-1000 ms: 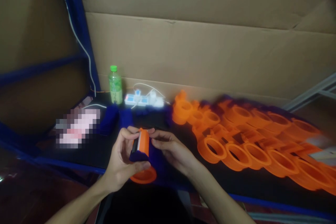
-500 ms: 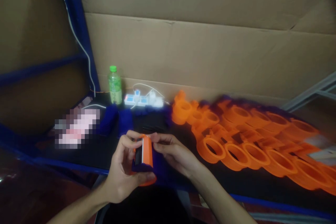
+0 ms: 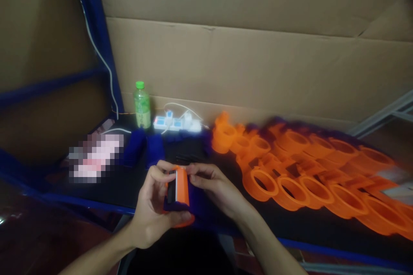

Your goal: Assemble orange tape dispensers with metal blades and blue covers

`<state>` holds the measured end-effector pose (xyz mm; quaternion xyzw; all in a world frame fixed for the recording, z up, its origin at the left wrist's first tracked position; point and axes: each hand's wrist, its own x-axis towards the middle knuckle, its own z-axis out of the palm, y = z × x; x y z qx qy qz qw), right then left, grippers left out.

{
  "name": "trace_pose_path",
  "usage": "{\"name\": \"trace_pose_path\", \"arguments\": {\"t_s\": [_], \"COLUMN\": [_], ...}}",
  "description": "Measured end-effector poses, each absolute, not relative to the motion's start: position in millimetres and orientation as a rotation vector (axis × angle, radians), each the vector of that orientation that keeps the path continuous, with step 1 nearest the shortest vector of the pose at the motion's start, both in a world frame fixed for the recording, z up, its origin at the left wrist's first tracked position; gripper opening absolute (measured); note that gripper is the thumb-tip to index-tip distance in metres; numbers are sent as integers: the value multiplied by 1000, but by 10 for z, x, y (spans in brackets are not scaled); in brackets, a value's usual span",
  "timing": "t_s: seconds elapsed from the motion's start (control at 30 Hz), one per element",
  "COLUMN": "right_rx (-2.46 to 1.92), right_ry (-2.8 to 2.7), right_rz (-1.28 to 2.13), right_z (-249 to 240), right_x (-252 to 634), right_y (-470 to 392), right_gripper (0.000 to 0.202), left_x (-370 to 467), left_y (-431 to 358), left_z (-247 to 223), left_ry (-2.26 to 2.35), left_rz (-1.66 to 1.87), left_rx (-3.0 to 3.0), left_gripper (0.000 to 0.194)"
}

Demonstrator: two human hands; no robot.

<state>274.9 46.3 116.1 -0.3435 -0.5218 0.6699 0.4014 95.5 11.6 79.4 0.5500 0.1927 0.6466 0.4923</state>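
Between my hands, above the front of the table, is an orange and dark blue plastic part [image 3: 183, 187] with a black inner face and a thin white edge. My left hand [image 3: 151, 206] wraps around it from the left, thumb along the lower end and fingers over the top. At its upper right corner, my right hand [image 3: 217, 184] pinches with thumb and forefinger; what lies exactly between those fingertips is hidden. Behind the hands, several thin black pieces [image 3: 189, 158] rest on the dark tabletop, blurred.
Rows of orange ring-shaped parts [image 3: 292, 191] cover the table's right side. Dark blue blocks [image 3: 155, 150] stand left of centre, near a green-capped bottle [image 3: 142, 107] and a white power strip [image 3: 176, 123]. A blue post [image 3: 101, 43] rises at left before cardboard walls [image 3: 241, 64].
Both hands keep their hold on the part, almost unmoved. The whole view has shifted very slightly.
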Motion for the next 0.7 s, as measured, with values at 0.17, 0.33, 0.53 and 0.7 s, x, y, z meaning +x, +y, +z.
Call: {"name": "trace_pose_path", "arguments": {"t_s": [0.17, 0.33, 0.53, 0.7], "right_rx": [-869, -942, -1120, -1128], "right_ry": [-1365, -1565, -1993, -2251], "right_rz": [1547, 1361, 613, 82], "right_z": [1139, 1181, 1119, 966], "right_x": [2686, 2690, 2606, 2563], "right_y": [387, 367, 33, -183], "right_gripper": [21, 23, 63, 103], "left_x": [954, 993, 989, 987], "left_y": [98, 96, 222, 315], "left_z": [818, 797, 754, 696], "left_ry": [432, 416, 739, 785], "left_rz": [1591, 1648, 1806, 1720], "left_rx": [1333, 1309, 952, 834], "left_gripper": [52, 51, 51, 68]}}
